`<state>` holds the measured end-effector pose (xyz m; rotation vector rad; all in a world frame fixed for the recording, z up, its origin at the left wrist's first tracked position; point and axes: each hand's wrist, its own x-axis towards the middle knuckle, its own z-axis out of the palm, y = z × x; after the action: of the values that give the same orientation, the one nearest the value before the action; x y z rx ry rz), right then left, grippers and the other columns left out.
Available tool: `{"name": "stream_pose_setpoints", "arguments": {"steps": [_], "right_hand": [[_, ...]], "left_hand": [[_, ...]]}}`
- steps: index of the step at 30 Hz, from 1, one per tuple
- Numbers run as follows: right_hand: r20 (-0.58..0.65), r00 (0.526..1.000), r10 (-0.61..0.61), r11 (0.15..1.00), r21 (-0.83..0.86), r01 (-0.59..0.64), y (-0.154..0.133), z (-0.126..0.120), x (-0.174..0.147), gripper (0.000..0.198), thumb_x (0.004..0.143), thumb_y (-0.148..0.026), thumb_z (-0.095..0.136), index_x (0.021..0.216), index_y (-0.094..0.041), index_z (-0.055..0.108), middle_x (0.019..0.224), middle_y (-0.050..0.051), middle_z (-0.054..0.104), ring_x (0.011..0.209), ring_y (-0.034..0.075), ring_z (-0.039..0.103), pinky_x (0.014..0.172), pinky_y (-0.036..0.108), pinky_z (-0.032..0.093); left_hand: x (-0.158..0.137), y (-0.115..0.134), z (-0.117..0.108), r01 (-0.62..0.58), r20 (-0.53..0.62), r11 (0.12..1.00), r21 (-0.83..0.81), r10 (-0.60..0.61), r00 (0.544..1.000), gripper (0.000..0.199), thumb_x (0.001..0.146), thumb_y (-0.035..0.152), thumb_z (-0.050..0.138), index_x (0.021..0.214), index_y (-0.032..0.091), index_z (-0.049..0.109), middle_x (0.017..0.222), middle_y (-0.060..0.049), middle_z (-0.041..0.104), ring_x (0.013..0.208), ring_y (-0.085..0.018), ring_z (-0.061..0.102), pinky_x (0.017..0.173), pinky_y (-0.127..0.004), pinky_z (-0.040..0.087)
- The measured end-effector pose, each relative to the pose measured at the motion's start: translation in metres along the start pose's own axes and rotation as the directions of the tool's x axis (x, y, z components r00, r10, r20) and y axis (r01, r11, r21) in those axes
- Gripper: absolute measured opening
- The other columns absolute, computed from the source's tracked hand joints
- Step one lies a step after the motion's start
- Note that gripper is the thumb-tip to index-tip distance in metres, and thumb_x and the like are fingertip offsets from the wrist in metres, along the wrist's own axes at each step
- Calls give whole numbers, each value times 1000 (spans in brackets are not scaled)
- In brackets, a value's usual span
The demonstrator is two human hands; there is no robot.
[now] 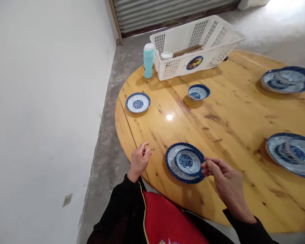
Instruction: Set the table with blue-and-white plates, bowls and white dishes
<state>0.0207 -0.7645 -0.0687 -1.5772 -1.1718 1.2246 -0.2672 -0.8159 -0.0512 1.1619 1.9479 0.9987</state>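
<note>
A round wooden table [234, 112], glossy and knotty, stands close to a white wall [45, 101] on a bare concrete floor [104, 142]. A corrugated shutter [167, 12] closes the far side of the room. At the table's far edge sits a white slotted basket [193, 45] with a round sticker on its front and a small white cup [166, 55] inside, and just beside the basket stands a light blue bottle [148, 61] with a white cap. Nearer in lie a small blue-and-white saucer [137, 102] and a little bowl [198, 92], well apart from each other. On the right side are two more settings, a far plate [287, 79] and a near plate [292, 154], each with a smaller dish on it.

In front of the person, near the table's edge, lies a plate [174, 167], blue-rimmed with a pale patterned face, and a small dish [188, 162] rests on it, slightly right of centre, its middle a dense blue medallion.

The right hand [226, 183] is just beside this plate, its fingertips pinched lightly together at the dish's right rim; whether they actually touch it I cannot tell. The left hand [139, 161] hovers over the table's edge to the left of the plate, fingers curled loosely into a half fist, holding nothing. Both arms wear black sleeves, with a red garment [167, 220] between them.
</note>
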Motion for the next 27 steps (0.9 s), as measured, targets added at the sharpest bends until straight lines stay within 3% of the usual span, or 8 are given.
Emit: {"name": "stream_pose_setpoints", "arguments": {"steps": [7, 10, 13, 18, 23, 27], "right_hand": [[-56, 993, 108, 994, -10, -109, -48, 102, 23, 45, 70, -62, 78, 82, -19, 76, 67, 5, 71, 52, 19, 61, 49, 32, 52], [-91, 991, 94, 995, -4, -95, -65, 129, 44, 40, 74, -57, 75, 81, -17, 75, 66, 5, 70, 51, 16, 60, 48, 28, 49], [-122, 986, 109, 994, 18, -107, -74, 137, 74, 35, 74, -49, 76, 84, -15, 74, 69, 5, 71, 52, 15, 60, 47, 25, 49], [-237, 950, 203, 979, 17, -205, -86, 122, 151, 7, 80, -20, 70, 77, -14, 68, 72, 6, 71, 52, 11, 62, 46, 19, 48], [-433, 843, 318, 947, 104, -304, -85, 112, 248, 20, 88, -7, 60, 71, -16, 56, 65, 3, 64, 47, 10, 59, 44, 18, 46], [-479, 832, 279, 959, 105, -262, -77, 112, 312, 22, 93, -10, 56, 73, -17, 55, 58, 0, 58, 46, 10, 57, 44, 18, 44]], "left_hand": [[109, -28, -63, -35, 134, 999, -21, 37, 990, 36, 98, 37, 50, 121, 17, 68, 79, -2, 73, 61, -15, 65, 64, -26, 51], [157, -30, -70, -65, 216, 997, -30, 70, 974, 34, 99, 37, 48, 118, 16, 68, 77, -3, 73, 60, -15, 65, 63, -27, 50], [201, -17, -54, -158, 299, 987, -5, 152, 942, 30, 98, 32, 49, 114, 17, 69, 77, -3, 73, 65, -16, 68, 68, -27, 50], [244, 13, -7, -220, 418, 975, -19, 208, 884, 28, 98, 28, 49, 114, 18, 70, 82, -3, 76, 67, -14, 68, 69, -25, 51], [256, 23, 22, -203, 497, 979, 3, 175, 850, 26, 96, 25, 50, 110, 19, 70, 79, -1, 75, 67, -14, 69, 67, -24, 49], [270, 30, 40, -186, 499, 982, 18, 152, 853, 21, 96, 26, 52, 105, 20, 70, 79, -1, 74, 68, -14, 70, 67, -24, 50]]}}
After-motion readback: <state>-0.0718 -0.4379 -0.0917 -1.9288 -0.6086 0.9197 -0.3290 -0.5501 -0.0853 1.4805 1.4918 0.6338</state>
